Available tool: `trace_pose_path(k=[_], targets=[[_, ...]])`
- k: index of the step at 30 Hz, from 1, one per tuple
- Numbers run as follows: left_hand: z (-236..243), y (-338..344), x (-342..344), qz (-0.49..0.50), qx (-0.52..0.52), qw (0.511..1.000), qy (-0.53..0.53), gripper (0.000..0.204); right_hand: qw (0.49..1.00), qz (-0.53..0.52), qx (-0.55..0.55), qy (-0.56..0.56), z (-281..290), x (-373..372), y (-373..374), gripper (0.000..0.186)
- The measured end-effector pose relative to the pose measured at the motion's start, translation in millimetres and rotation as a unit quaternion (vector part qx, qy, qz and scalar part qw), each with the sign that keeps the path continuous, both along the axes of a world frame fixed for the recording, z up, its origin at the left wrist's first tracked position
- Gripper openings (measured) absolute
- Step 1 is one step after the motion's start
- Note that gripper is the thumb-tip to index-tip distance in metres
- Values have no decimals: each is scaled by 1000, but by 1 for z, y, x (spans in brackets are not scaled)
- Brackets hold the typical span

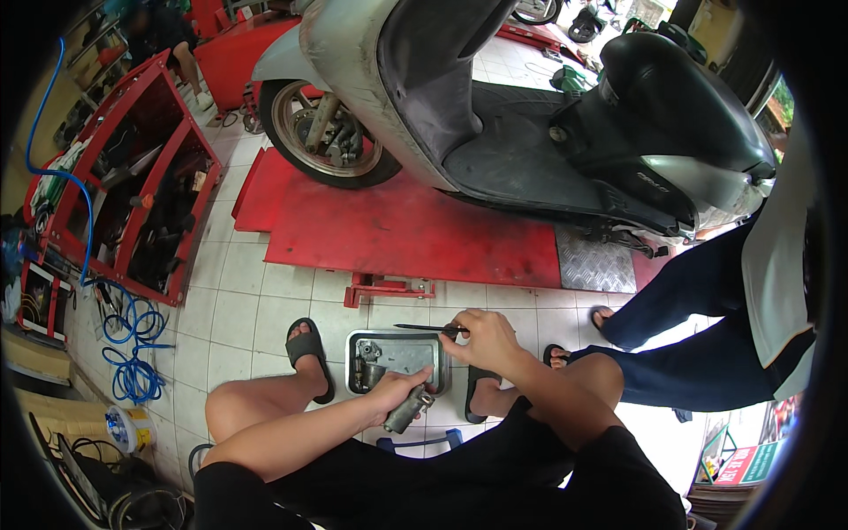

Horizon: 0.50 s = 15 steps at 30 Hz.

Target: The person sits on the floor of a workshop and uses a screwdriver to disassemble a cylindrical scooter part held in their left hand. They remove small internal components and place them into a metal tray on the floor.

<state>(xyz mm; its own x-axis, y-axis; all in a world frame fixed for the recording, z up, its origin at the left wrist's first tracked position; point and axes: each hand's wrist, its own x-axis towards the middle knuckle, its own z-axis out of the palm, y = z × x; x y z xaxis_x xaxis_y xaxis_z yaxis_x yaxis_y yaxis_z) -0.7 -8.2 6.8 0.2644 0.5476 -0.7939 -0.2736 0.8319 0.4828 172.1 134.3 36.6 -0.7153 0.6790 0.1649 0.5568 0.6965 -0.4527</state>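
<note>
My left hand point(395, 391) is closed around a grey metal cylinder point(404, 415), perhaps a small motor housing, held over the near edge of a metal tray point(352, 353). My right hand point(492, 339) grips a slim black screwdriver point(422, 328), its shaft pointing left across the tray's far edge. The screwdriver tip is apart from the cylinder. Inside the tray lie several loose metal parts point(368, 355), mostly on its left side. The tray rests on the tiled floor between my feet.
Ahead, a grey scooter point(512, 159) stands on a red lift platform point(397, 234). A red tool rack point(132, 190) and coiled blue hose point(134, 353) are at the left. A person in dark trousers point(680, 331) stands close on my right; another person point(163, 40) is at the far left.
</note>
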Motion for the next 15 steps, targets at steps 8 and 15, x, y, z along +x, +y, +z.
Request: trace_pose_path(k=[8, 15], targets=[[-7, 0, -4, -1, -4, 1000, 3, 57, 1000, 15, 13, 11, 1, -5, 1, 28], [-18, 1, -9, 10, -18, 999, -28, 57, 1000, 11, -9, -17, 3, -11, 3, 33]])
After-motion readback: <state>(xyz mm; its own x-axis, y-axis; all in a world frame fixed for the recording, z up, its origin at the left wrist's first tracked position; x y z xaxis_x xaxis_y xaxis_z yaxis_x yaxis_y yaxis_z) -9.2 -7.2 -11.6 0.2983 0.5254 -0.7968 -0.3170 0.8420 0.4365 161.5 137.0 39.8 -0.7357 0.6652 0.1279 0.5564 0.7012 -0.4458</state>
